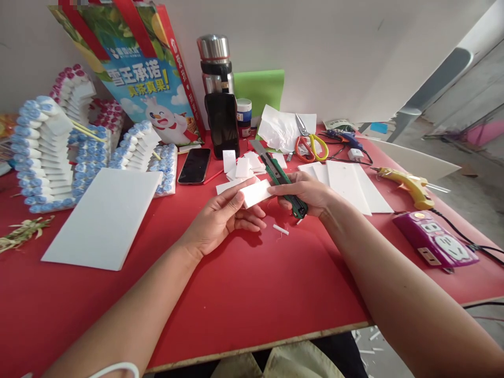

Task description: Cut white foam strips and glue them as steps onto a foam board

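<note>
Between thumb and fingers, my left hand (pixel 226 212) grips a small white foam board piece (pixel 256 193) over the red table. A green utility knife (pixel 284 184) lies in the closed fingers of my right hand (pixel 305 190), its blade pointing up and away. My right thumb or fingertip meets the right end of the white piece. Just below the hands, a thin white offcut (pixel 281 229) rests on the table. Behind them lies a loose pile of small white pieces (pixel 243 167).
White sheets (pixel 346 184) and a yellow glue gun (pixel 409 186) lie right, near a purple power strip (pixel 437 239). Scissors (pixel 311 146), a phone (pixel 194 166) and a steel flask (pixel 213 58) stand or lie behind. Left are a white board (pixel 104 218) and blue-and-white models (pixel 43 157).
</note>
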`<state>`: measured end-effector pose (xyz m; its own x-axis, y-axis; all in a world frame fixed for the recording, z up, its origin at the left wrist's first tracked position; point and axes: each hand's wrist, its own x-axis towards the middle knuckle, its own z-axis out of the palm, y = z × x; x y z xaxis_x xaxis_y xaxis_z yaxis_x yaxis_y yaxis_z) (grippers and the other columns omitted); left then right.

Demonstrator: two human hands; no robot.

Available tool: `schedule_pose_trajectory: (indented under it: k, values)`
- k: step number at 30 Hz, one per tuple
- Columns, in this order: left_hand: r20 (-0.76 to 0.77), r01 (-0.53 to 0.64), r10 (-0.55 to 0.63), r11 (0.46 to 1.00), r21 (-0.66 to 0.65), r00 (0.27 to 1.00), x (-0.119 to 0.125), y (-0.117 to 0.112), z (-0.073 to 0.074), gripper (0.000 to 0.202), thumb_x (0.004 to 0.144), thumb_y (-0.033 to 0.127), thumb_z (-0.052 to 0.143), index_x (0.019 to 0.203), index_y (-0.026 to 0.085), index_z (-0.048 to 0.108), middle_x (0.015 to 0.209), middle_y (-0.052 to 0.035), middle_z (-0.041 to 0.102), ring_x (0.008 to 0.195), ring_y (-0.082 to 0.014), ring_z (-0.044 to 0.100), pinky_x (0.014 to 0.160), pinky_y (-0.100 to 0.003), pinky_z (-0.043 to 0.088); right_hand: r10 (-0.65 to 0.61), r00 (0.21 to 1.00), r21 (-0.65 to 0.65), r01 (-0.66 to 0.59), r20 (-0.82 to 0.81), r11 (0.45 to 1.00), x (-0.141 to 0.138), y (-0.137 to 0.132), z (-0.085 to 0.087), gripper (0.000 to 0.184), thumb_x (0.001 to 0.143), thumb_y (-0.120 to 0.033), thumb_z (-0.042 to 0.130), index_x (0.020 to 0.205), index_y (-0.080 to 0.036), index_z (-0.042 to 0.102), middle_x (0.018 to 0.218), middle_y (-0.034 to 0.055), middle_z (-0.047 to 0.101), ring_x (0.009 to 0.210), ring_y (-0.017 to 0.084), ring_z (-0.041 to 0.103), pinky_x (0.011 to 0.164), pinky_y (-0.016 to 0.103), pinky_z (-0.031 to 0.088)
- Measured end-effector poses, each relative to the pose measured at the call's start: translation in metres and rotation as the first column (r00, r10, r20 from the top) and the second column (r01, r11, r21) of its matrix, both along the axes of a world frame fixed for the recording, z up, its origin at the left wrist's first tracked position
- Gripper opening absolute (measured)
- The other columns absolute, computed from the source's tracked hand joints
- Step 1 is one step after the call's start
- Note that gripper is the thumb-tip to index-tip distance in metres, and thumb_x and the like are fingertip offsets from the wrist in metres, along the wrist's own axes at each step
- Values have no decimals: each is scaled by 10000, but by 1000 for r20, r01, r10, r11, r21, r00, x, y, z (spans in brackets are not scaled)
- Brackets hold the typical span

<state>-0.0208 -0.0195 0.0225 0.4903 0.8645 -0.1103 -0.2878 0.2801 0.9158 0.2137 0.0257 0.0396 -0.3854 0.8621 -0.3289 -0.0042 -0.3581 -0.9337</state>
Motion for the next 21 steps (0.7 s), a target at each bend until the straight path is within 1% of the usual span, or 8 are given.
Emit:
schedule_pose_trajectory:
  k: [4, 7, 10, 14, 16, 21]
  values:
    - [29, -10, 9, 1000, 29, 1000, 1, -1, 1, 558, 967, 444, 633, 1487, 270, 530, 871, -61, 760, 763, -189, 767, 693, -271, 619, -10, 1000, -3, 10, -18, 1000, -3, -1, 1, 352, 624, -321, 926, 679, -126, 638, 445, 2, 568, 386, 73, 485, 376, 171, 343]
    - [28, -33, 32, 999, 29, 999, 2, -1, 1, 573, 954, 453, 651, 1482, 263, 536, 861, -56, 757, 741, -180, 756, 682, -269, 613, -31, 999, -7, 30, -34, 1000, -4, -1, 0, 342, 609, -308, 931, 689, -123, 655, 452, -1, 570, 393, 80, 501, 370, 171, 343]
    - [29, -48, 48, 999, 20, 998, 3, -1, 0, 563, 945, 456, 663, 1457, 245, 559, 847, -58, 755, 726, -176, 749, 653, -256, 600, -32, 998, -3, 31, -54, 1000, -3, 0, -2, 317, 629, -299, 920, 692, -119, 667, 477, 4, 588, 406, 83, 510, 373, 175, 353]
    - [26, -76, 76, 997, 9, 997, 5, 0, 0, 455, 930, 472, 677, 1298, 204, 673, 817, -56, 749, 678, -167, 733, 608, -245, 582, -22, 998, -40, 20, -50, 999, -3, 1, -2, 266, 668, -261, 886, 676, -115, 664, 466, 10, 584, 397, 79, 490, 375, 180, 352]
    - [25, -86, 85, 996, 8, 996, 5, 1, 1, 426, 927, 471, 682, 1252, 196, 693, 804, -52, 743, 657, -160, 722, 590, -238, 570, -26, 998, -61, 23, -54, 998, -3, 1, -2, 251, 675, -252, 878, 692, -115, 668, 473, 16, 595, 397, 83, 494, 378, 185, 356]
    - [33, -78, 78, 997, 10, 996, 4, 0, 1, 470, 959, 428, 650, 1376, 213, 621, 802, -45, 733, 657, -142, 703, 587, -221, 551, -29, 997, -80, 24, -69, 997, -4, 0, -2, 220, 691, -232, 862, 716, -112, 679, 464, 12, 590, 399, 84, 491, 383, 185, 359]
